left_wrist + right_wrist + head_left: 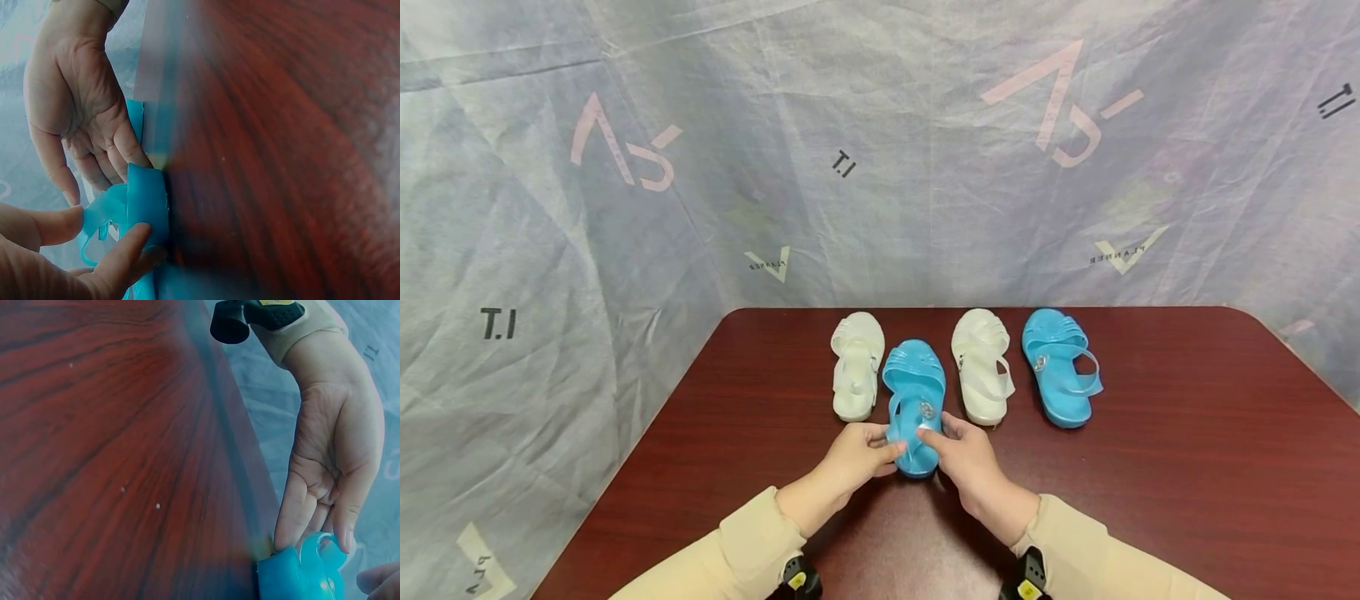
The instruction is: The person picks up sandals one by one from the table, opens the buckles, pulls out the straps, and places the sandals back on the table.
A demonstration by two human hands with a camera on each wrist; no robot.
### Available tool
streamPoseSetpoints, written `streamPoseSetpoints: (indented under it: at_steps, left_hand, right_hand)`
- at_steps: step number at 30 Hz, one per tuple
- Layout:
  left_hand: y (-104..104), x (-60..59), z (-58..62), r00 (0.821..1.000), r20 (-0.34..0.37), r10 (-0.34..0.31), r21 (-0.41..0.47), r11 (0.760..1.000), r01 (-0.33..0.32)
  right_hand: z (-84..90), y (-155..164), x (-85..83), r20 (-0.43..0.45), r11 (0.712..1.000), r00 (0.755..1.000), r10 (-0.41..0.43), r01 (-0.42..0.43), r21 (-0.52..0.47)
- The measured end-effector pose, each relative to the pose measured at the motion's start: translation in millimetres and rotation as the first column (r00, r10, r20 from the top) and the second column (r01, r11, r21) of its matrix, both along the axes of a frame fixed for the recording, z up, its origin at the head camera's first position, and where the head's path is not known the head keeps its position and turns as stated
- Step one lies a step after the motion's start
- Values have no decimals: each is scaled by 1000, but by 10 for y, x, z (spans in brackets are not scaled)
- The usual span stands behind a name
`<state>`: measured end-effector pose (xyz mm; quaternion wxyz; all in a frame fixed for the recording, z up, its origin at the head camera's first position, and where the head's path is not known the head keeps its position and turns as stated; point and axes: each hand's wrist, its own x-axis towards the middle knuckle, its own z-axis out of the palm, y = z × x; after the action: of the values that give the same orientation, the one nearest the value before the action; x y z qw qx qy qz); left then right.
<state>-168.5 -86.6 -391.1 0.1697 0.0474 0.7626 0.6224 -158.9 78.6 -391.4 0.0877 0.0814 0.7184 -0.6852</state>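
Note:
A blue jelly sandal (913, 379) with a round ornament on its strap lies toe away from me, between two white sandals. My left hand (859, 457) grips its heel end from the left, thumb over the ankle strap and fingers against the side. From the right, my right hand (973, 462) holds the same heel, thumb on the strap inside and fingers along the outer edge. Close up, the heel's blue sole (148, 200) shows just over the table in the left wrist view. In the right wrist view the strap (330, 553) loops above the heel (278, 575).
One white sandal (854, 392) lies left of the held one; another white sandal (981, 387) lies right of it. Farther right is a second blue sandal (1067, 400). All rest on a dark red wooden table (1187, 433). A grey printed cloth (925, 208) hangs behind.

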Motion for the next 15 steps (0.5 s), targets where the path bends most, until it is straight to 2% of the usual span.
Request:
streamPoseSetpoints:
  at_steps: [15]
  left_hand:
    - [55,-64,18,1000,-4,24,-26,999,-24]
  right_hand:
    - [27,5,-89,20,1000,1000,-3,4,-8]
